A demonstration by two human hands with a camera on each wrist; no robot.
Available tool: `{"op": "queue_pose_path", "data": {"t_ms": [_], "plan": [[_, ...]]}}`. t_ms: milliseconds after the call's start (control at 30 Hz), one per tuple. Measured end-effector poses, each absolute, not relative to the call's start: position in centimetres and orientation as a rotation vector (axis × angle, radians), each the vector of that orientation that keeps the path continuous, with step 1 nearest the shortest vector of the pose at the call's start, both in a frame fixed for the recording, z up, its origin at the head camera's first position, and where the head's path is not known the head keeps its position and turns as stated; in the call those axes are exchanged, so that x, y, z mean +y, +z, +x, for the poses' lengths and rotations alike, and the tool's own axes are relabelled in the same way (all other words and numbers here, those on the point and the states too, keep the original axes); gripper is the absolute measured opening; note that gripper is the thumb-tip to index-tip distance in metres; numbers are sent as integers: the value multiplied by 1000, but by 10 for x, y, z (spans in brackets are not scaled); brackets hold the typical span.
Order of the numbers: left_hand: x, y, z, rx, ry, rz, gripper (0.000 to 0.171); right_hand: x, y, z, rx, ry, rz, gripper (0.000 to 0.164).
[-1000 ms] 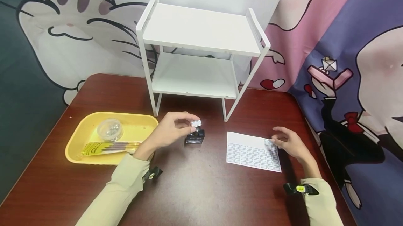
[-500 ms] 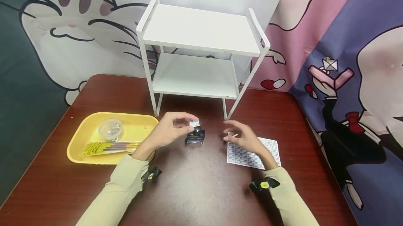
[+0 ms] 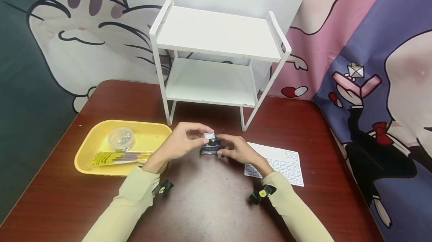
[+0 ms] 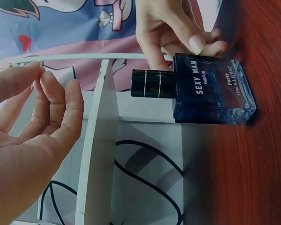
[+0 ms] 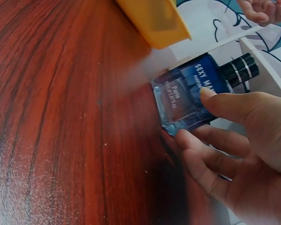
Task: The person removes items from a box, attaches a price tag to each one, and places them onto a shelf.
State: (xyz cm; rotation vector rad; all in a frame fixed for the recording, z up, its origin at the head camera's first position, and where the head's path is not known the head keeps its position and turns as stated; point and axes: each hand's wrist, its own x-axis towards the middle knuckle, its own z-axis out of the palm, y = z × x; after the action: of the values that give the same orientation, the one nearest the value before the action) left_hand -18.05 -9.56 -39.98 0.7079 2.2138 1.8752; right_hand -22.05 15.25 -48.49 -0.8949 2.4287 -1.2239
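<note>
A small white label (image 3: 209, 136) with a printed border is pinched between the thumb and fingers of my left hand (image 3: 183, 141), just above the perfume bottle (image 3: 210, 149). The bottle is dark blue glass with a black cap and stands upright on the table; "SEXY MAN" reads on its front in the left wrist view. My right hand (image 3: 241, 150) grips the bottle from its right side. In the right wrist view the thumb lies over the front of the bottle (image 5: 182, 93), with the other fingers at its side. The label sheet (image 3: 290, 165) lies partly under my right forearm.
To the left sits a yellow tray (image 3: 148, 137) holding a clear round tub (image 3: 121, 139) and a yellow packet of slim sticks (image 3: 118, 157). A white two-tier rack (image 3: 216, 32) stands behind the bottle. Printed cloth hangs around the brown table (image 3: 202, 204).
My right hand has moved left from the label sheet to the perfume bottle and taken hold of it. The left hand keeps the label over the bottle, slightly lower.
</note>
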Motion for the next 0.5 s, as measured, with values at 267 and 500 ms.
{"op": "queue_pose_path", "data": {"t_ms": [267,500], "plan": [[-95,-403,-180,2235,1851,720,24,151,-493,-222,2455,-1160,-984,30],[-92,-406,-180,2279,1791,716,25,153,-495,-220,2449,-1163,-865,19]]}}
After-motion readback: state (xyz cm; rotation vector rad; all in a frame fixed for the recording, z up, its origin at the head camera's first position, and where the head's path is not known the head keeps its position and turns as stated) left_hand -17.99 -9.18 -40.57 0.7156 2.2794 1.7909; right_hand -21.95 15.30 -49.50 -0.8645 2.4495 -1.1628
